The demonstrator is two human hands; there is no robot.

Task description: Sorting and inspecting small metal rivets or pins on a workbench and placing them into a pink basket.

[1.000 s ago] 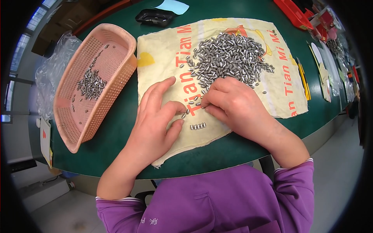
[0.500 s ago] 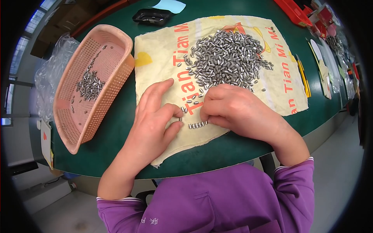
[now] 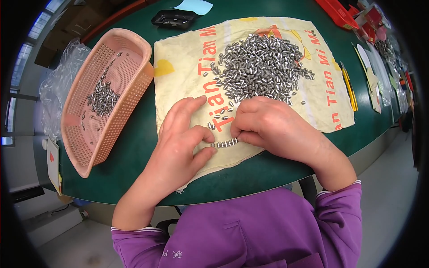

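A short row of small shiny metal cylinders (image 3: 225, 144) stands side by side on the cream printed cloth (image 3: 183, 62). At the row's left end, the thumb and forefinger of my left hand (image 3: 176, 140) pinch a single cylinder, the other fingers stretched out. Closed at the right end are the fingertips of my right hand (image 3: 270, 127), touching the last cylinder there; its inner fingers are partly hidden. Beyond my hands lies a large heap of the same cylinders (image 3: 261, 67). Several loose ones are scattered between heap and row.
On the left, a pink perforated plastic basket (image 3: 142, 76) holds a smaller pile of cylinders. A black tray (image 3: 173, 19) and light blue paper (image 3: 194, 6) are at the back of the green table (image 3: 214, 185). Yellow tools (image 3: 349, 89) lie right of the cloth; a red bin (image 3: 336, 13) stands far right.
My left hand has moved slightly right and down, bringing a cylinder against the left end of the row. The right hand has stayed almost in place.
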